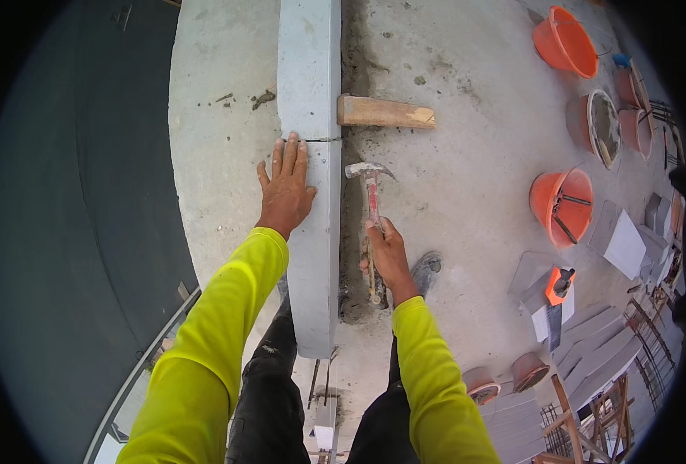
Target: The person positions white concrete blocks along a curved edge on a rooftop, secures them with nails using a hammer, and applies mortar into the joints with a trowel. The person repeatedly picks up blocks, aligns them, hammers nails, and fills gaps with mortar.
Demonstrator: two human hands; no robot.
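Note:
Long pale grey concrete blocks [310, 263] lie end to end between my legs, with a narrow dark joint across them. My left hand [287, 185] rests open on the blocks just below that joint, fingertips touching the top near it. To the right of the blocks, my right hand [383, 255] grips a claw hammer [371, 193] with a red-marked handle, its head upward in the picture. A short wooden piece [385, 111] sticks out rightward from beside the far block. Rough mortar [352, 69] runs along the blocks' right side.
Orange buckets [561, 42], one with grey mix [604, 131], stand at right, another holding tools [559, 207]. Grey slabs [617, 240], an orange-handled tool [559, 284], rebar [644, 356] and timber [567, 417] lie right. The concrete surface [211, 124] ends left at an edge over a dark drop.

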